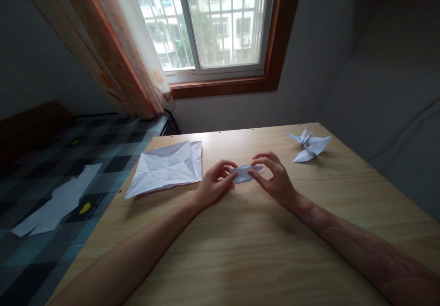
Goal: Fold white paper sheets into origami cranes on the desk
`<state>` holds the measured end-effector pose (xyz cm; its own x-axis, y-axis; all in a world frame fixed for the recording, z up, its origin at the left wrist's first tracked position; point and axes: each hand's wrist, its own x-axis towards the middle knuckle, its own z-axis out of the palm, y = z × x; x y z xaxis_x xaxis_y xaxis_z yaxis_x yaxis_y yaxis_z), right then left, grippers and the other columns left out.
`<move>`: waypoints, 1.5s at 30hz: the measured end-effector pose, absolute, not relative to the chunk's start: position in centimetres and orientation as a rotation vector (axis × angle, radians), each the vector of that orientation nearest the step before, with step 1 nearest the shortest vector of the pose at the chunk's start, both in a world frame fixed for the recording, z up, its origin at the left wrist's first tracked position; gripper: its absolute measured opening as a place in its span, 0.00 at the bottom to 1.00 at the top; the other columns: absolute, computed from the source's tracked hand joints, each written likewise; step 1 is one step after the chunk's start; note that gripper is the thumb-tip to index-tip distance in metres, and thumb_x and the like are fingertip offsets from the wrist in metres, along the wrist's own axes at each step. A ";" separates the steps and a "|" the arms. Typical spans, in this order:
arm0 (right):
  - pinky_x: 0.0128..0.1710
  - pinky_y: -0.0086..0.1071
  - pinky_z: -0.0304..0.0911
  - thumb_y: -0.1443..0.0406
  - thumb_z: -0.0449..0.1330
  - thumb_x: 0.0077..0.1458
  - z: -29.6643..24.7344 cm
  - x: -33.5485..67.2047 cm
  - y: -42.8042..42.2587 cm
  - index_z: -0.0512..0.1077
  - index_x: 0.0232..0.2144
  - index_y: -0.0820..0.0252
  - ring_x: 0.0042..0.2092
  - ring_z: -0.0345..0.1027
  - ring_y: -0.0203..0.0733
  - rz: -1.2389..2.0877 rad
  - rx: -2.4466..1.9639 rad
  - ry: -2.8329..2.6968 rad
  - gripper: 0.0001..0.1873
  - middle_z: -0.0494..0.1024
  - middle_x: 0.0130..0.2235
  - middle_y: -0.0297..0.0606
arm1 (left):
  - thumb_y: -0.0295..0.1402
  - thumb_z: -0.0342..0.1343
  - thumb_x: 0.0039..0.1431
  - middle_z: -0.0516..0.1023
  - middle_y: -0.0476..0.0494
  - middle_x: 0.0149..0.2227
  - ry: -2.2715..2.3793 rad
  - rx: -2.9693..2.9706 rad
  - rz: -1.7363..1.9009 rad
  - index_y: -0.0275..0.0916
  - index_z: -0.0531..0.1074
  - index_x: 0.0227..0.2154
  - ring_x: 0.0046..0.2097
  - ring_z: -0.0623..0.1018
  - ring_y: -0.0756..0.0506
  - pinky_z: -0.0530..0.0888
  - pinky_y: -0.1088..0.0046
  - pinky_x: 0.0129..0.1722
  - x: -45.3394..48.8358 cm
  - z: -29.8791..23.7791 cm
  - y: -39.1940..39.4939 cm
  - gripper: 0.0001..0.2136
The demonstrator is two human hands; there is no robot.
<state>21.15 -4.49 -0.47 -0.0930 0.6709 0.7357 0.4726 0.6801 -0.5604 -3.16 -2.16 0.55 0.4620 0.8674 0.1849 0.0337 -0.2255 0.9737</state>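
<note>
A small piece of folded white paper [243, 174], narrow and pointed at its right end, is held between my two hands above the wooden table. My left hand [217, 181] pinches its left end between thumb and fingers. On the other side, my right hand [275, 177] grips it near the right tip, thumb below and forefinger above. Left of my hands lie creased white paper sheets [168, 168], partly overlapping. Folded paper cranes [311, 146] rest at the table's far right, beyond my right hand.
The light wooden table [220, 246] ends at a wall below a barred window [223, 22]. To the left stands a bed with a checked cover [20, 196], bearing white paper strips [58, 203]. A patterned curtain [113, 49] hangs at the window's left.
</note>
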 end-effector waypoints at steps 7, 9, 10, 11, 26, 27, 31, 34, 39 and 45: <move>0.54 0.52 0.70 0.65 0.70 0.65 -0.6 21.1 -4.8 0.78 0.47 0.50 0.52 0.74 0.56 0.004 -0.949 -1.806 0.09 0.80 0.50 0.44 | 0.47 0.68 0.67 0.82 0.46 0.39 0.842 1.616 1.018 0.39 0.74 0.47 0.32 0.84 0.49 0.80 0.75 0.33 -3.1 0.2 -1.8 0.18; 0.53 0.52 0.70 0.66 0.69 0.65 -0.6 21.0 -5.0 0.78 0.48 0.49 0.50 0.74 0.55 -0.050 -0.968 -1.827 0.10 0.80 0.49 0.43 | 0.47 0.68 0.67 0.82 0.46 0.39 0.850 1.626 1.022 0.39 0.74 0.47 0.33 0.85 0.48 0.80 0.75 0.33 -3.1 0.2 -1.8 0.18; 0.53 0.51 0.69 0.67 0.69 0.65 -0.6 21.0 -5.1 0.79 0.48 0.49 0.49 0.74 0.54 -0.076 -0.977 -1.837 0.11 0.81 0.49 0.42 | 0.47 0.68 0.67 0.82 0.46 0.40 0.852 1.630 1.022 0.39 0.74 0.46 0.33 0.85 0.48 0.79 0.75 0.33 -3.1 0.2 -1.8 0.18; 0.54 0.51 0.68 0.67 0.69 0.65 -0.7 20.9 -5.1 0.79 0.48 0.50 0.49 0.74 0.54 -0.096 -0.987 -1.846 0.10 0.81 0.50 0.42 | 0.47 0.68 0.67 0.82 0.46 0.40 0.853 1.634 1.022 0.39 0.74 0.46 0.33 0.86 0.48 0.79 0.75 0.33 -3.1 0.3 -1.9 0.18; 0.54 0.49 0.66 0.68 0.71 0.65 -0.8 20.9 -5.4 0.80 0.41 0.51 0.41 0.68 0.48 -0.290 -0.893 -1.894 0.06 0.80 0.41 0.39 | 0.44 0.65 0.70 0.82 0.41 0.51 0.850 1.705 1.019 0.39 0.78 0.48 0.47 0.84 0.45 0.82 0.70 0.47 -3.2 0.0 -1.9 0.14; 0.55 0.49 0.66 0.69 0.71 0.64 -0.7 20.9 -5.5 0.80 0.42 0.50 0.41 0.67 0.48 -0.320 -0.870 -1.890 0.08 0.80 0.41 0.38 | 0.44 0.64 0.71 0.83 0.39 0.53 0.822 1.708 0.997 0.39 0.78 0.48 0.50 0.84 0.43 0.82 0.67 0.51 -3.2 0.1 -2.0 0.14; 0.49 0.45 0.66 0.72 0.69 0.64 -0.6 21.2 -6.1 0.80 0.48 0.47 0.40 0.69 0.47 -0.374 -0.776 -1.940 0.14 0.82 0.39 0.36 | 0.45 0.58 0.75 0.85 0.38 0.50 0.761 1.787 0.956 0.37 0.82 0.43 0.53 0.83 0.41 0.78 0.65 0.57 -3.2 0.8 -2.1 0.16; 0.42 0.42 0.64 0.73 0.67 0.66 -0.4 21.4 -6.3 0.80 0.51 0.49 0.38 0.71 0.45 -0.338 -0.684 -2.015 0.16 0.83 0.38 0.36 | 0.45 0.59 0.74 0.86 0.38 0.44 0.736 1.814 0.877 0.36 0.83 0.46 0.47 0.83 0.42 0.80 0.66 0.51 -3.2 1.0 -2.2 0.17; 0.41 0.41 0.66 0.72 0.67 0.68 -0.3 21.5 -6.3 0.79 0.51 0.52 0.36 0.72 0.43 -0.311 -0.588 -2.089 0.13 0.82 0.37 0.36 | 0.42 0.66 0.70 0.84 0.33 0.50 0.666 1.856 0.910 0.37 0.86 0.41 0.51 0.83 0.40 0.81 0.64 0.53 -3.0 0.8 -2.3 0.13; 0.44 0.43 0.69 0.68 0.70 0.66 -0.3 20.9 -6.0 0.75 0.49 0.53 0.40 0.75 0.47 -0.212 -0.600 -2.103 0.11 0.84 0.42 0.39 | 0.41 0.67 0.69 0.80 0.37 0.46 0.808 1.893 1.113 0.38 0.85 0.38 0.47 0.81 0.44 0.81 0.72 0.41 -3.1 0.8 -2.2 0.11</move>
<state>20.86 -5.96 -0.33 -0.4680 0.3362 0.8173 0.4927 0.8670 -0.0745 -3.10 -2.18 0.77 0.4144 0.8155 0.4040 0.1318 -0.4930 0.8600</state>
